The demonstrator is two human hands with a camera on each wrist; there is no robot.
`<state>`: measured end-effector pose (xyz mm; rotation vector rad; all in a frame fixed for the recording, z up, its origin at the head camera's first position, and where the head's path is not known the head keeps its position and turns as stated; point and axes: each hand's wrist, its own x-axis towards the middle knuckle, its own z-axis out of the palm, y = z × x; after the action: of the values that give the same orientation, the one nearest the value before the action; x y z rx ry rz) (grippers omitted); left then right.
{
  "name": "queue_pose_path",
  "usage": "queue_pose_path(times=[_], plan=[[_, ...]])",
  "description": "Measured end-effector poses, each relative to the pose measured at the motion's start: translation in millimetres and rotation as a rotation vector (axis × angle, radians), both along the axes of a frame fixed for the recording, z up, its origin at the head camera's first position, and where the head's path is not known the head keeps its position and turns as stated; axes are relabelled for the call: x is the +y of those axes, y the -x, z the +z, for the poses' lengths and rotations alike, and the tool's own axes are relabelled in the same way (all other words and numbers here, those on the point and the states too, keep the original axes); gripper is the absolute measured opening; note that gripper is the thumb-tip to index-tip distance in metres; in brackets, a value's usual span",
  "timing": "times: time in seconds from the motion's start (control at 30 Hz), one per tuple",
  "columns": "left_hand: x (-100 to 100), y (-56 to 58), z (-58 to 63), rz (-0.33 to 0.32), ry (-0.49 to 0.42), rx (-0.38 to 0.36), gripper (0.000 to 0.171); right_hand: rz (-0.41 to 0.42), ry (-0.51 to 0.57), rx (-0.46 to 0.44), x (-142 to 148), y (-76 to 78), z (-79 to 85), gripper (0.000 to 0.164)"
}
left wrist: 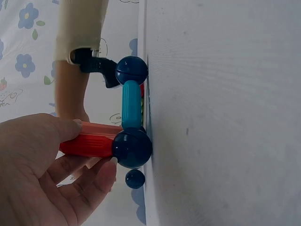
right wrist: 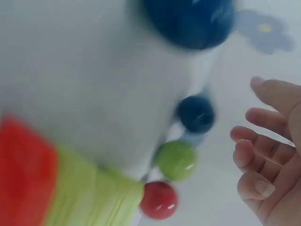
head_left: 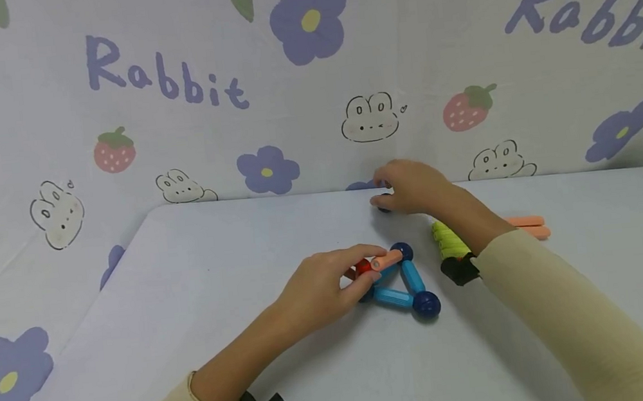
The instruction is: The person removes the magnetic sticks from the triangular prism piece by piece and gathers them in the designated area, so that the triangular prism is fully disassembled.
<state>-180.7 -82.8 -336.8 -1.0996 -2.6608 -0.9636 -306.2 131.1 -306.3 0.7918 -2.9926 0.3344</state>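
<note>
1. On the left is the left hand (head_left: pixel 321 288). Its thumb and fingers are nearly closed, pinching a red stick (left wrist: pixel 88 146).
2. The red stick meets a dark blue ball (left wrist: pixel 132 148) at the left corner of a triangle.
3. An orange stick (head_left: pixel 388 260) goes from the triangle's back ball (head_left: pixel 402 252) to the left fingertips. I can't tell if the hand grips it too.
4. The triangle has blue sticks (head_left: pixel 393 298) for sides and sits on the white table (head_left: pixel 198 367), in front of the person. Its front ball (head_left: pixel 426 305) is at the near corner.
5. Farther back is the right hand (head_left: pixel 413 186). Its fingers are loosely bent and apart, with nothing in them. A loose blue ball (head_left: pixel 384 203) is close by its fingers.
6. The right wrist view shows a green ball (right wrist: pixel 177 160) and a red ball (right wrist: pixel 160 200) near that blue one.
7. Farther right are yellow-green sticks (head_left: pixel 447 240), side by side.
8. Last come two more orange sticks (head_left: pixel 534 232), partly behind the right arm.
</note>
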Motion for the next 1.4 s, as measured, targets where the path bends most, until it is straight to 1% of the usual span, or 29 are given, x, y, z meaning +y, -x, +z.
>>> queue_pose_path(times=[0.07,0.13,0.27,0.33,0.37,0.4,0.5,0.6,0.73,0.8,0.93,1.0,1.13,1.27,1.4], plan=[[1,-0.4,0.0,-0.006,-0.008,0.009,0.033,0.024,0.073,-0.004,1,-11.7,3.9,0.024],[1,-0.4,-0.2,-0.015,-0.018,0.018,0.033,0.061,0.11,-0.048,3,-26.0,6.7,0.018],[2,-0.1,-0.5,-0.014,-0.004,0.016,0.034,0.157,0.076,-0.232,13,-56.1,8.7,0.024],[1,-0.5,-0.5,0.006,0.02,0.002,0.036,0.197,0.063,-0.283,17,-68.2,6.7,0.027],[0,-0.7,-0.7,0.015,0.032,-0.005,0.037,0.214,0.069,-0.285,18,-73.3,4.6,0.027],[0,-0.8,-1.1,0.024,0.045,-0.011,0.038,0.233,0.082,-0.267,18,-77.6,1.9,0.027],[-1,-1.2,-2.4,0.03,0.067,-0.018,0.042,0.246,0.132,-0.168,15,-87.0,-6.4,0.022],[-2,-1.6,-4.4,0.022,0.071,-0.019,0.044,0.24,0.16,-0.093,10,-92.7,-12.4,0.017],[-2,-2.4,-5.0,0.033,0.08,-0.025,0.049,0.213,0.19,-0.039,8,-95.7,-13.3,0.015],[-1,-2.4,-4.5,0.039,0.086,-0.027,0.051,0.207,0.234,-0.068,10,-95.7,-11.8,0.014],[0,-1.5,-3.0,0.042,0.098,-0.025,0.052,0.22,0.32,-0.199,13,-96.5,-9.5,0.012],[0,-1.5,-2.4,0.043,0.104,-0.023,0.052,0.233,0.34,-0.244,14,-97.1,-9.2,0.012],[-1,-1.5,-2.4,0.041,0.112,-0.02,0.052,0.244,0.356,-0.249,16,-97.6,-8.1,0.013],[-1,-1.0,-3.2,0.04,0.115,-0.018,0.051,0.247,0.359,-0.223,16,-97.3,-6.9,0.015],[-2,-1.0,-3.0,0.032,0.11,-0.015,0.05,0.233,0.35,-0.196,16,-97.3,-6.5,0.016]])
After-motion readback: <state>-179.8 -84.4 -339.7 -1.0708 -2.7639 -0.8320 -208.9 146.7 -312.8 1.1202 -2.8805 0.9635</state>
